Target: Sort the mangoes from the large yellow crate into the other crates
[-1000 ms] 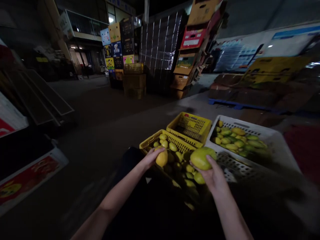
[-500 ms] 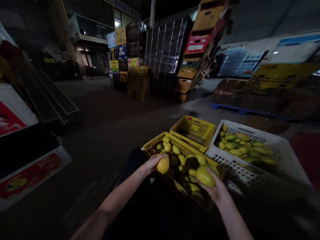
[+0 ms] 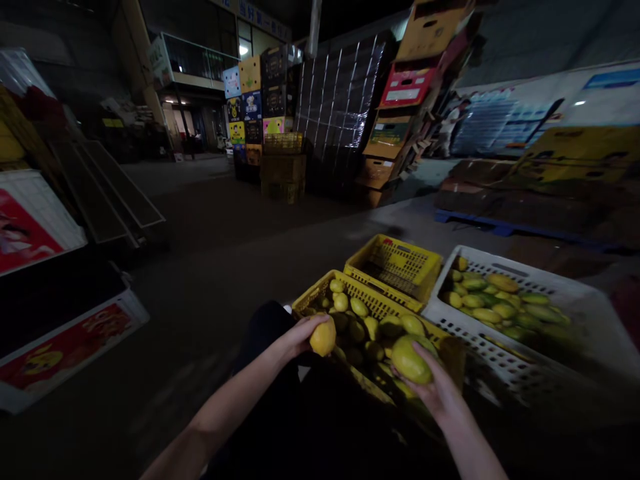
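My left hand point(image 3: 298, 338) is closed round a yellow mango point(image 3: 323, 337) at the near left corner of a yellow crate point(image 3: 320, 291) filled with several yellow-green mangoes. My right hand point(image 3: 436, 389) cups a larger green-yellow mango point(image 3: 411, 359) from below, over the near right part of the same crate. Both forearms reach in from the bottom of the view.
A second yellow crate point(image 3: 400, 255) stands behind the first. A white crate point(image 3: 505, 363) with several green mangoes lies to the right. Stacked cardboard boxes point(image 3: 400, 100) and wrapped pallets point(image 3: 335, 107) rise at the back. Printed boxes point(image 3: 30, 227) sit at left beside dark pavement.
My right hand with the green mango has dropped from above the white crate's edge down over the yellow crate. The left hand keeps its yellow mango. The view has shifted slightly.
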`<state>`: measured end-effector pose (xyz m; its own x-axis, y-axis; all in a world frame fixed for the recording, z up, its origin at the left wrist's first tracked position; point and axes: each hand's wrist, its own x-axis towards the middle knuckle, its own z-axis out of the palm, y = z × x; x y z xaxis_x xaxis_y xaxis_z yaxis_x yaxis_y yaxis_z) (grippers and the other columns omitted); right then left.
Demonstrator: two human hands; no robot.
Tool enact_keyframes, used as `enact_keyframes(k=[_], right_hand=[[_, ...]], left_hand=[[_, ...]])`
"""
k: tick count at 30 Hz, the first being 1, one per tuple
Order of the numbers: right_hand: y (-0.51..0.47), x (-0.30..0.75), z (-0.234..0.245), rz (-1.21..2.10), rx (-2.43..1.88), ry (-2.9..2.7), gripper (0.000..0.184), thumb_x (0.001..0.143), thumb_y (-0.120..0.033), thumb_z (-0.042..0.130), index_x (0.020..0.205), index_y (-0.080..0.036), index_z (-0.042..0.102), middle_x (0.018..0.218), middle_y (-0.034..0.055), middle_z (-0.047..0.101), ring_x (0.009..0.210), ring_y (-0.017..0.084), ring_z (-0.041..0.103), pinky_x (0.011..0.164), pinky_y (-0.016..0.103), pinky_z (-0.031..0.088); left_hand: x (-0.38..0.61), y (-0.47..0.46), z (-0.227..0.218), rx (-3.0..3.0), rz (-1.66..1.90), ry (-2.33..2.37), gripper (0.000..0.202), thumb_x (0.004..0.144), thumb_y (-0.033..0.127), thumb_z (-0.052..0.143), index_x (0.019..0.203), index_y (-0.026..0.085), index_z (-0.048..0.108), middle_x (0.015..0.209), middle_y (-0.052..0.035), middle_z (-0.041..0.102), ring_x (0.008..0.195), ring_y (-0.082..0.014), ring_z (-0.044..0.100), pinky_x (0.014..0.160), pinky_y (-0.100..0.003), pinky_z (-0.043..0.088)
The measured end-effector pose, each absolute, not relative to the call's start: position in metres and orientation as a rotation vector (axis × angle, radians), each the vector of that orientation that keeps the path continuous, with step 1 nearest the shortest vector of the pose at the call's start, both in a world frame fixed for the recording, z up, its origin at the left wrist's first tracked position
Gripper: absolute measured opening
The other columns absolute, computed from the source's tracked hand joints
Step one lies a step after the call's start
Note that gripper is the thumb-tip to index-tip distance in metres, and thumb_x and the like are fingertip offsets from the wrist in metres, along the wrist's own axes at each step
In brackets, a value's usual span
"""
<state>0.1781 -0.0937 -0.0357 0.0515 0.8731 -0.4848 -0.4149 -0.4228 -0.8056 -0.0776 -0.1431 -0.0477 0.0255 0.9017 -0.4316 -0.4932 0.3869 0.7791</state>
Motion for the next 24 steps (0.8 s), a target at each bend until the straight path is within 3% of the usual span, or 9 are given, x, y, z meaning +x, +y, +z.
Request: enact_keyframes(k=[9,17,21,24], right_hand=[[-0.086,0.184,-0.001,1.517,-1.239,-0.519,0.046,0.048,-0.017,0.086,0.09,-0.021,0.068,0.071,-0.0016,0.074,0.054,0.019,0.068,0.04,0.026,0.056],[-0.088,0.178,0.044,1.516,-1.178,-0.471,0.029,0.065,-0.03,0.076,0.091,-0.022,0.066,0.078,0.0039,0.074,0.063,0.023,0.07,0.052,0.036,0.061],[-0.083,0.18,0.045,1.518,-1.196,-0.482,0.03,0.063,-0.029,0.076,0.09,-0.022,0.065,0.075,0.0036,0.073,0.063,0.024,0.069,0.05,0.035,0.059],[-0.077,0.183,0.033,1.53,-1.195,-0.43,0.032,0.062,-0.031,0.079,0.09,-0.024,0.066,0.076,0.0021,0.073,0.062,0.023,0.068,0.05,0.034,0.058]], left_hand=[[-0.066,-0.093,-0.021,0.331,1.105,0.92,0.029,0.087,0.044,0.063,0.098,0.016,0.066,0.076,-0.0037,0.064,0.067,-0.0175,0.062,0.074,-0.037,0.056],[-0.054,-0.065,-0.002,0.2,1.025,0.768,0.04,0.089,0.048,0.049,0.099,0.013,0.065,0.076,-0.0101,0.069,0.069,-0.0216,0.065,0.066,-0.032,0.052],[-0.049,-0.057,0.0,0.162,0.985,0.723,0.047,0.09,0.047,0.043,0.106,0.009,0.066,0.077,-0.0127,0.069,0.067,-0.022,0.065,0.062,-0.03,0.05],[-0.047,-0.054,0.0,0.096,1.027,0.688,0.046,0.089,0.048,0.049,0.112,0.01,0.064,0.081,-0.0123,0.07,0.072,-0.0223,0.066,0.066,-0.03,0.052]])
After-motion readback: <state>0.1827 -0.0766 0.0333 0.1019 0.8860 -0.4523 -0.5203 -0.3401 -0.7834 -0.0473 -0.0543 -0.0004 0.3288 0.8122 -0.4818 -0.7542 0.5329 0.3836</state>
